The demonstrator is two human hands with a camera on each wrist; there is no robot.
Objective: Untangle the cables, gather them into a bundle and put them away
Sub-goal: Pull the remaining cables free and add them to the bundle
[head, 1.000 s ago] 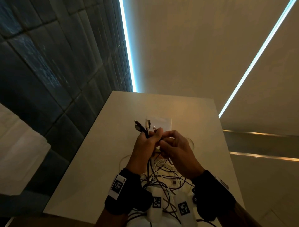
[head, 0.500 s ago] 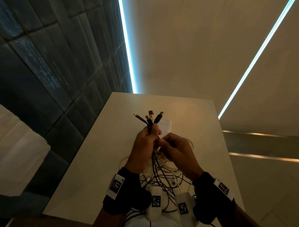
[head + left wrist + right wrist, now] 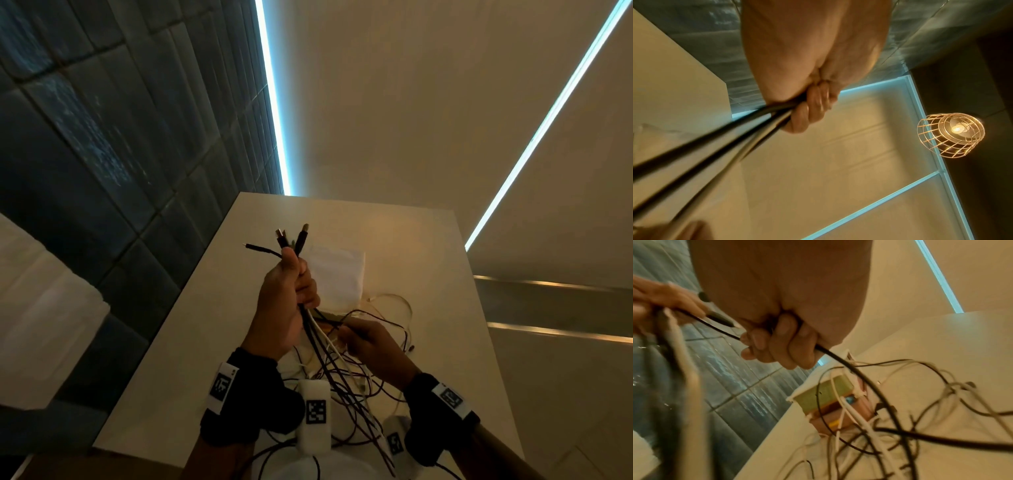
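My left hand (image 3: 294, 284) is raised above the table and grips a bunch of black and white cables (image 3: 320, 346) just below their plug ends (image 3: 291, 238), which stick up past the thumb. In the left wrist view its curled fingers (image 3: 809, 112) close round the dark cables (image 3: 715, 149). Lower and to the right, my right hand (image 3: 356, 337) grips one black cable (image 3: 849, 368) with its fingers (image 3: 781, 344) curled round it. The rest of the tangle (image 3: 356, 387) hangs down onto the table (image 3: 191, 342).
A white cloth pouch (image 3: 337, 277) lies on the table behind my hands. In the right wrist view a small green and pink block (image 3: 830, 400) sits among the loose cables. A dark tiled wall (image 3: 120, 154) runs along the left. A caged lamp (image 3: 950, 134) hangs overhead.
My left hand has lifted the cable bunch higher, so more plug ends stand up. My right hand has dropped away from the left and slid down along the cables.
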